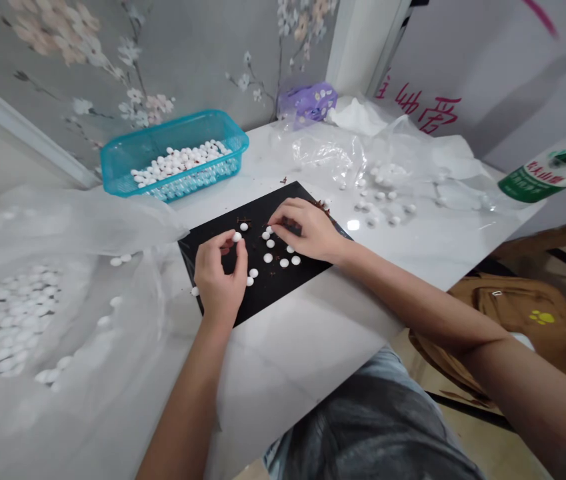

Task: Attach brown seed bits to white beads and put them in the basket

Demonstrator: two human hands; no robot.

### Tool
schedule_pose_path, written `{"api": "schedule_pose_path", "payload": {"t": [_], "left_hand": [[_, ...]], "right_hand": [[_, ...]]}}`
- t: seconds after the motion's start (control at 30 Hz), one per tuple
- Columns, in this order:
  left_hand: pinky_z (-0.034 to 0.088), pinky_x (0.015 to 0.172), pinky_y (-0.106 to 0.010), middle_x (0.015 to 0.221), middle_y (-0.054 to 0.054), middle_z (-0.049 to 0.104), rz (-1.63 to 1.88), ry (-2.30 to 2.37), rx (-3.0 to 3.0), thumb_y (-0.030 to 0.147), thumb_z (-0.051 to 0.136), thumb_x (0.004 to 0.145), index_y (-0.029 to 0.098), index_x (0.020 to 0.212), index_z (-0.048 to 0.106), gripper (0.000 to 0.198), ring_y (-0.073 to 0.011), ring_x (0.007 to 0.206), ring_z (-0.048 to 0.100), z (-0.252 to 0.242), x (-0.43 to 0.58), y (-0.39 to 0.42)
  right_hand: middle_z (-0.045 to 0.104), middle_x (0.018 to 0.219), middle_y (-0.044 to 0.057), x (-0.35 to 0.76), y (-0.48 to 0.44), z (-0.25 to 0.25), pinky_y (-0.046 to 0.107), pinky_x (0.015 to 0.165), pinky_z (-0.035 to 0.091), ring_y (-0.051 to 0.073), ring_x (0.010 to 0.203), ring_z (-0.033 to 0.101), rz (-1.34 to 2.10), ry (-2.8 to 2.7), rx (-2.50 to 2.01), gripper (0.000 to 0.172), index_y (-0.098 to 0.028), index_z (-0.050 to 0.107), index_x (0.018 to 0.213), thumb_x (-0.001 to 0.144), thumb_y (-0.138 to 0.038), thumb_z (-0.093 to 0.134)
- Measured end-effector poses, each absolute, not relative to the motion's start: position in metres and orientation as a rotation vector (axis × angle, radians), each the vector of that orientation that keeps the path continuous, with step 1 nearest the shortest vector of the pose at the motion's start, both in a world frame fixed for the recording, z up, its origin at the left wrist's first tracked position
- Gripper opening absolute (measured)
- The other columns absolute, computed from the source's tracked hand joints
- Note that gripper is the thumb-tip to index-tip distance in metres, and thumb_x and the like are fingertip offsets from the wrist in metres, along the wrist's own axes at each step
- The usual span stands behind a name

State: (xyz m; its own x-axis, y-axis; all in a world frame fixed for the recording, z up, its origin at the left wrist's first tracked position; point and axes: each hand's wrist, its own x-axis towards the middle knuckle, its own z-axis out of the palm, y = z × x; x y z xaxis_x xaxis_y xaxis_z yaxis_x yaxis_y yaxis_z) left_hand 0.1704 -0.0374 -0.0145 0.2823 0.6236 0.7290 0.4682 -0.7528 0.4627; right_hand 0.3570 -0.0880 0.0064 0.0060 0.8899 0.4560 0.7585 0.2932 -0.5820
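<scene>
White balls (183,163) lie in a turquoise basket (113,167) and translucent bag (87,217).

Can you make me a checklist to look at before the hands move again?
1. Left hand has a white ball between thumb and fingertip: ok.
2. Right hand has a firm pinch: cannot tell; its fingertips are at another ball.
3. Black board lies flat: ok.
4. Blue basket stands upright: ok.
5. Table free of loose balls: not ok; several lie on the right.
</scene>
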Motion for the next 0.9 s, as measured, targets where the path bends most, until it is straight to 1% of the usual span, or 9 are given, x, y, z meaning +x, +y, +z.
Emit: {"api": "schedule_pose_path", "payload": {"t": [0.07, 0.1, 0.2, 0.3, 0.4, 0.53, 0.63, 0.73, 0.9], "left_hand": [[0.052, 0.072, -0.027, 0.090, -0.005, 0.064, 1.512, 1.024, 2.379, 0.020, 0.057, 0.082, 0.017, 0.101, 0.059, 0.020, -0.0136, 0.078, 0.060, -0.014, 0.170, -0.036], [0.052, 0.072, -0.027, 0.091, -0.005, 0.064, 1.538, 1.031, 2.357, 0.019, 0.058, 0.081, 0.017, 0.102, 0.058, 0.021, -0.0136, 0.078, 0.060, -0.013, 0.170, -0.036], [0.052, 0.070, -0.027, 0.092, -0.005, 0.064, 1.606, 1.043, 2.276, 0.019, 0.060, 0.080, 0.017, 0.100, 0.058, 0.020, -0.0131, 0.078, 0.060, -0.014, 0.169, -0.036], [0.053, 0.070, -0.026, 0.094, -0.005, 0.064, 1.612, 1.000, 2.241, 0.020, 0.059, 0.081, 0.017, 0.100, 0.057, 0.019, -0.0121, 0.079, 0.061, -0.015, 0.169, -0.036], [0.054, 0.071, -0.026, 0.100, -0.006, 0.065, 1.588, 0.971, 2.185, 0.020, 0.058, 0.083, 0.017, 0.102, 0.055, 0.020, -0.0116, 0.080, 0.063, -0.016, 0.170, -0.039], [0.055, 0.073, -0.028, 0.105, -0.008, 0.066, 1.585, 1.005, 2.099, 0.022, 0.059, 0.082, 0.017, 0.104, 0.052, 0.023, -0.0134, 0.084, 0.066, -0.016, 0.170, -0.042], [0.056, 0.070, -0.027, 0.104, -0.007, 0.068, 1.579, 0.991, 2.106, 0.022, 0.061, 0.081, 0.018, 0.103, 0.053, 0.024, -0.0127, 0.079, 0.066, -0.015, 0.171, -0.043], [0.055, 0.066, -0.025, 0.101, -0.006, 0.068, 1.583, 0.948, 2.138, 0.022, 0.061, 0.081, 0.018, 0.102, 0.056, 0.022, -0.0110, 0.074, 0.064, -0.016, 0.170, -0.042], [0.054, 0.065, -0.024, 0.079, 0.000, 0.067, 1.466, 0.964, 2.267, 0.024, 0.063, 0.079, 0.019, 0.094, 0.061, 0.017, -0.0093, 0.065, 0.062, -0.014, 0.169, -0.044]], "right_hand": [[0.062, 0.093, 0.008, 0.352, -0.087, 0.003, 0.037, 0.083, 0.040, 0.020, 0.087, 0.051, 0.155, -1.934, -1.427, 0.017, -0.018, 0.063, 0.089, 0.088, -0.025, 0.048], [0.062, 0.097, 0.009, 0.349, -0.087, 0.001, 0.038, 0.085, 0.039, 0.021, 0.091, 0.050, 0.144, -2.007, -1.404, 0.019, -0.018, 0.063, 0.092, 0.089, -0.027, 0.046], [0.062, 0.105, 0.010, 0.339, -0.085, -0.005, 0.039, 0.083, 0.037, 0.023, 0.098, 0.048, 0.134, -2.098, -1.432, 0.022, -0.018, 0.065, 0.095, 0.090, -0.028, 0.046], [0.063, 0.100, 0.009, 0.331, -0.081, -0.010, 0.039, 0.080, 0.036, 0.023, 0.095, 0.048, 0.115, -2.000, -1.518, 0.018, -0.018, 0.066, 0.090, 0.088, -0.025, 0.050], [0.063, 0.094, 0.008, 0.327, -0.076, -0.013, 0.038, 0.078, 0.035, 0.022, 0.090, 0.048, 0.129, -1.821, -1.621, 0.012, -0.017, 0.066, 0.078, 0.081, -0.027, 0.060], [0.064, 0.091, 0.007, 0.325, -0.069, -0.016, 0.037, 0.077, 0.034, 0.022, 0.088, 0.047, 0.210, -1.773, -1.658, 0.012, -0.017, 0.065, 0.069, 0.077, -0.027, 0.066], [0.064, 0.093, 0.006, 0.325, -0.068, -0.016, 0.037, 0.078, 0.033, 0.022, 0.090, 0.048, 0.237, -1.832, -1.617, 0.011, -0.017, 0.063, 0.070, 0.079, -0.023, 0.063], [0.063, 0.095, 0.007, 0.326, -0.071, -0.012, 0.037, 0.079, 0.034, 0.021, 0.090, 0.049, 0.206, -1.815, -1.564, 0.011, -0.017, 0.060, 0.075, 0.084, -0.022, 0.057], [0.056, 0.090, 0.007, 0.326, -0.083, 0.000, 0.033, 0.075, 0.040, 0.016, 0.081, 0.051, 0.141, -1.628, -1.380, 0.013, -0.018, 0.053, 0.084, 0.092, -0.024, 0.044]]}}
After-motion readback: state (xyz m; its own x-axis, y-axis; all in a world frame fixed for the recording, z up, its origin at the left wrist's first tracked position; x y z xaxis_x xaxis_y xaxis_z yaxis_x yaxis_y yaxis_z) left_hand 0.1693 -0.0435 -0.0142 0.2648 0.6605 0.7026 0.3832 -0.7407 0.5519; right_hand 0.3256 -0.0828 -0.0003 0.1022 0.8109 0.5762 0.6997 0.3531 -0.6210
